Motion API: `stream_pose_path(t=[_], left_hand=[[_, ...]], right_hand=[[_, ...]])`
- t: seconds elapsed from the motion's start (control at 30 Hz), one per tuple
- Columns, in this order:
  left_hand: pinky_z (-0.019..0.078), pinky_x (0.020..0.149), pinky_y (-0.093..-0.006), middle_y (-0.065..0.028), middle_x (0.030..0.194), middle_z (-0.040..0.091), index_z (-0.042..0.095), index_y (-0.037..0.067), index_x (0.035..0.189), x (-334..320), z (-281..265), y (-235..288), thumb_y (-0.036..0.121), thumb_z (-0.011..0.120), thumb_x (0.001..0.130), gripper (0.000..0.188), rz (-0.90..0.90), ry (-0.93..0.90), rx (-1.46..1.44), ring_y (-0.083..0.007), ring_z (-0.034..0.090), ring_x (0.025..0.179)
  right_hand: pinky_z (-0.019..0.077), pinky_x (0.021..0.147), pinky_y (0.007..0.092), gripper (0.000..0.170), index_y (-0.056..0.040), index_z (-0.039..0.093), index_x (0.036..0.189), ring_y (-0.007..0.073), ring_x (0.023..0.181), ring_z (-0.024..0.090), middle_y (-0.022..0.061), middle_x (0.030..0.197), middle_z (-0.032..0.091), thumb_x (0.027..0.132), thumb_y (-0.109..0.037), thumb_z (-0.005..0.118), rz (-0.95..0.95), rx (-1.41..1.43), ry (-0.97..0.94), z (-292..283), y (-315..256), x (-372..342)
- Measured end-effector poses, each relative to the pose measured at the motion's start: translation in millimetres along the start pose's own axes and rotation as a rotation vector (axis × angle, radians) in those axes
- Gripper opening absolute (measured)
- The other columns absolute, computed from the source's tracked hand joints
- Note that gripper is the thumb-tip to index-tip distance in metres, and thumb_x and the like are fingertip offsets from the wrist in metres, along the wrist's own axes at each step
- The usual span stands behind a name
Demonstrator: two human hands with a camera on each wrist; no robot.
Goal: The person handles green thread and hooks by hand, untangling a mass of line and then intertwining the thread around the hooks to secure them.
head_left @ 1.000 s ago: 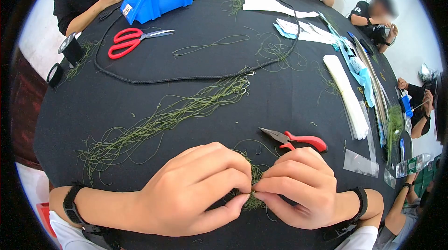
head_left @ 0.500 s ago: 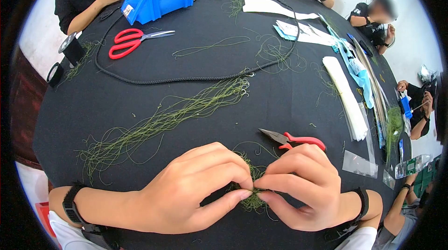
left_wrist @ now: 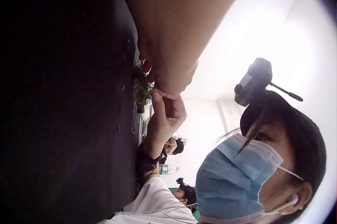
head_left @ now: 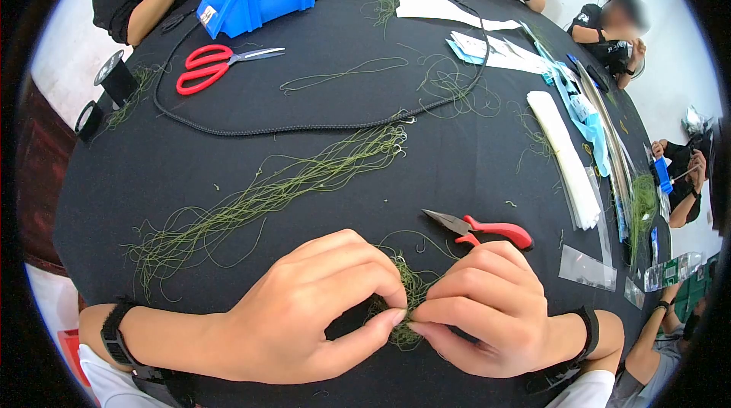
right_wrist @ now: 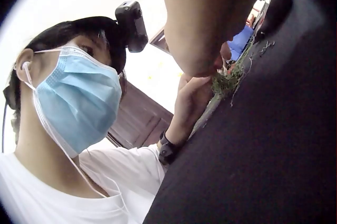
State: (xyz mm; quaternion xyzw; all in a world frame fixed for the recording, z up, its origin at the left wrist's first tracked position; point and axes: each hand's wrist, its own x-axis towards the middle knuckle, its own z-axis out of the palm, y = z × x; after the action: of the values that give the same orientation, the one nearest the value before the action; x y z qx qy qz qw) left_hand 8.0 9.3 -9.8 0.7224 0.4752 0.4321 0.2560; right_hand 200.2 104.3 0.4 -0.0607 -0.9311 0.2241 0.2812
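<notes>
In the head view, a tangled heap of thin green fishing line [head_left: 412, 275] lies under my fingertips near the table's front. My left hand [head_left: 316, 313] pinches a bit of the line between thumb and forefinger. Right beside it, the thumb and forefinger of my right hand [head_left: 483, 309] pinch too, the two hands' tips nearly meeting; the piece between them is mostly hidden. A small hook [head_left: 420, 247] shows just past the heap. Red-handled pliers [head_left: 499, 231] lie behind my right hand. The left wrist view also catches the heap [left_wrist: 141, 90], low on the black cloth.
A long bundle of green lines with hooks [head_left: 282, 187] stretches across the left middle. Beyond are a black cord [head_left: 251, 132], red-handled scissors [head_left: 205, 69] and a blue bin [head_left: 263, 0]. White strips [head_left: 563, 156] and plastic packets [head_left: 588, 267] lie to the right. Other people sit around the table.
My fingertips shift slightly over the heap, still pinching; my right hand has drawn a little left and down. At the far left, another person's arm has risen.
</notes>
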Motion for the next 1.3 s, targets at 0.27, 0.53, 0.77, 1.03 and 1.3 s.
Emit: stream_pose_path(t=[0.27, 0.53, 0.77, 1.03, 1.3], left_hand=[[0.0489, 0.070, -0.0333, -0.0095, 0.087, 0.065, 0.063, 0.002, 0.087, 0, 1, -1, -0.001, 0.072, 0.073, 0.016, 0.054, 0.009, 0.013, -0.0243, 0.062, 0.079], [0.0487, 0.069, -0.0334, -0.0076, 0.086, 0.064, 0.065, 0.002, 0.086, 1, 3, 2, 0.005, 0.077, 0.070, 0.020, 0.064, 0.031, 0.027, -0.0239, 0.060, 0.079], [0.0469, 0.070, -0.0329, -0.0054, 0.089, 0.062, 0.066, 0.006, 0.085, -1, 4, -2, 0.007, 0.076, 0.069, 0.019, 0.086, -0.043, 0.066, -0.0228, 0.058, 0.079], [0.0471, 0.071, -0.0339, -0.0089, 0.097, 0.064, 0.066, 0.004, 0.088, -1, 5, 1, 0.005, 0.074, 0.071, 0.019, 0.081, -0.032, -0.013, -0.0235, 0.061, 0.082], [0.0466, 0.070, -0.0331, -0.0107, 0.099, 0.067, 0.070, 0.002, 0.088, -1, 6, -2, 0.005, 0.074, 0.074, 0.016, 0.052, -0.032, -0.104, -0.0226, 0.062, 0.079]], right_hand=[[0.0426, 0.062, 0.0311, 0.025, -0.0062, 0.068, 0.080, 0.0202, 0.067, 0.057, 0.0032, 0.075, 0.062, 0.057, -0.004, 0.077, -0.081, -0.063, 0.028, -4, 3, 3], [0.0420, 0.062, 0.0316, 0.027, -0.0057, 0.068, 0.082, 0.0209, 0.067, 0.057, 0.0037, 0.075, 0.062, 0.056, -0.001, 0.074, -0.047, -0.046, 0.039, -6, -1, 3], [0.0419, 0.064, 0.0305, 0.026, -0.0071, 0.069, 0.083, 0.0203, 0.070, 0.056, 0.0026, 0.079, 0.061, 0.058, 0.000, 0.073, -0.013, -0.054, -0.016, -27, -14, 10], [0.0428, 0.067, 0.0318, 0.025, -0.0052, 0.068, 0.086, 0.0198, 0.071, 0.057, 0.0045, 0.080, 0.062, 0.062, 0.003, 0.072, 0.056, 0.138, -0.023, -23, -9, 9], [0.0459, 0.069, 0.0311, 0.020, -0.0037, 0.068, 0.093, 0.0204, 0.080, 0.061, 0.0075, 0.087, 0.065, 0.074, 0.002, 0.071, 0.177, 0.482, -0.058, -7, 7, 1]])
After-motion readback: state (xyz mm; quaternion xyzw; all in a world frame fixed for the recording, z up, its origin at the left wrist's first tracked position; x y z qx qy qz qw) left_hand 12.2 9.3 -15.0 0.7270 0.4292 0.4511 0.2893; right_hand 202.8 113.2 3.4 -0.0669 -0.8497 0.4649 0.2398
